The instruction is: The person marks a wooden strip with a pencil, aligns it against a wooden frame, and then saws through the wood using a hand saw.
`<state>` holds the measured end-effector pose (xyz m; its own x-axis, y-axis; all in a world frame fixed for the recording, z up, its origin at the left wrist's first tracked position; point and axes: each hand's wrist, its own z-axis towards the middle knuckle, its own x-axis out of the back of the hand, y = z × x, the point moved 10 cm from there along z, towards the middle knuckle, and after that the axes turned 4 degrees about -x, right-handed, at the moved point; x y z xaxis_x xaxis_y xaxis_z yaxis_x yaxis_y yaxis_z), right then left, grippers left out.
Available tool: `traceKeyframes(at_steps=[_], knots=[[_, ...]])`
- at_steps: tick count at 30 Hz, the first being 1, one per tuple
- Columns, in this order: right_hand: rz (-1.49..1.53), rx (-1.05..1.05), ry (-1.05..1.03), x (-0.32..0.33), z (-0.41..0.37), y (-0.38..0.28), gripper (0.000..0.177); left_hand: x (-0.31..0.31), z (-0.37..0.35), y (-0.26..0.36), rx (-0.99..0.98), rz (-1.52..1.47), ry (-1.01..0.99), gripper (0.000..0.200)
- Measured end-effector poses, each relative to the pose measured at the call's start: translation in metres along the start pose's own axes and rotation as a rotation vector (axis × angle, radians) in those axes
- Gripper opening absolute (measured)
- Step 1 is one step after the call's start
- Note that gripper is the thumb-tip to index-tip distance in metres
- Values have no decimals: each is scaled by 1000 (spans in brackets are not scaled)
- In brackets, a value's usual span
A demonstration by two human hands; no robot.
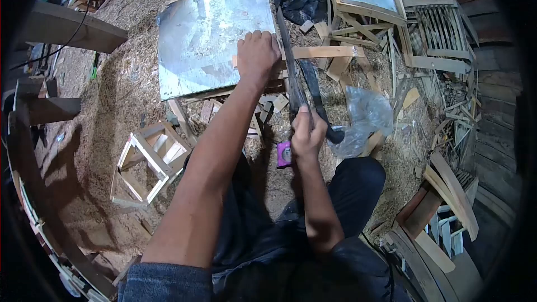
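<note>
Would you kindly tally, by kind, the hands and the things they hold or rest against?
Hands: 2 (left hand, right hand)
Blades: 1 (long blade, gripped by the right hand)
Strips: 1 (wooden strip, under the left hand)
Sheets: 1 (metal sheet, beside the left hand)
Total: 5

Floor (112, 95) here is basically all sawdust and shavings. A big shiny metal sheet (207, 33) lies flat on it. Just under the sheet's lower edge there's a scatter of wood offcuts (268, 106), and below-left of it a small open wooden frame (148, 165). Black plastic bag (305, 0) sits off its top right corner, with a clear plastic bag (366, 117) lower right.
</note>
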<state>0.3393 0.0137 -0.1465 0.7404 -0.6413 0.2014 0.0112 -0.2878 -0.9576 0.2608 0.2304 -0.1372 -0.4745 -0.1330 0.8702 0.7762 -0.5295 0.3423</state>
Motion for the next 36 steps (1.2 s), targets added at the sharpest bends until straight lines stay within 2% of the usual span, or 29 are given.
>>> traceKeyframes(at_steps=[5, 6, 7, 9, 11, 13, 15, 17, 19, 25, 29, 33, 35, 36], knots=[[-66, 97, 10, 0, -9, -24, 39, -1, -7, 4, 9, 35, -39, 28], [-99, 94, 45, 4, -11, -9, 37, -2, -5, 3, 33, 28, -58, 28], [-82, 120, 49, 5, -11, -13, 37, 9, -10, 8, 66, 24, 18, 29], [-78, 67, 7, 5, -20, -3, 36, 9, -15, 8, 127, 28, -17, 29], [-69, 127, 19, 5, -21, -2, 36, 14, -13, 8, 105, 49, 32, 31], [-44, 195, 53, 6, -22, -15, 44, 2, -10, 8, 128, 42, -50, 32], [-31, 156, 14, 9, -21, -9, 43, 3, -12, 8, 122, 59, -27, 33], [167, -63, -94, 2, -18, 5, 42, 3, -9, 9, 109, 47, -39, 33], [154, -63, -106, 2, -15, -6, 41, 0, -10, 8, 121, 61, -31, 33], [-6, 115, -28, -1, -16, -9, 36, 1, -9, 7, 168, 64, -5, 34], [4, 144, 13, 20, -61, -2, 37, 1, -9, 7, 161, 48, -8, 34], [-94, 63, -52, -3, 1, 4, 35, 3, -11, 8, 122, 19, 2, 36], [-123, 205, 32, -12, 9, -30, 35, 4, -9, 7, 121, 53, 37, 35], [-116, 148, 5, -7, -3, -18, 36, 5, -10, 7, 152, 23, 32, 36]])
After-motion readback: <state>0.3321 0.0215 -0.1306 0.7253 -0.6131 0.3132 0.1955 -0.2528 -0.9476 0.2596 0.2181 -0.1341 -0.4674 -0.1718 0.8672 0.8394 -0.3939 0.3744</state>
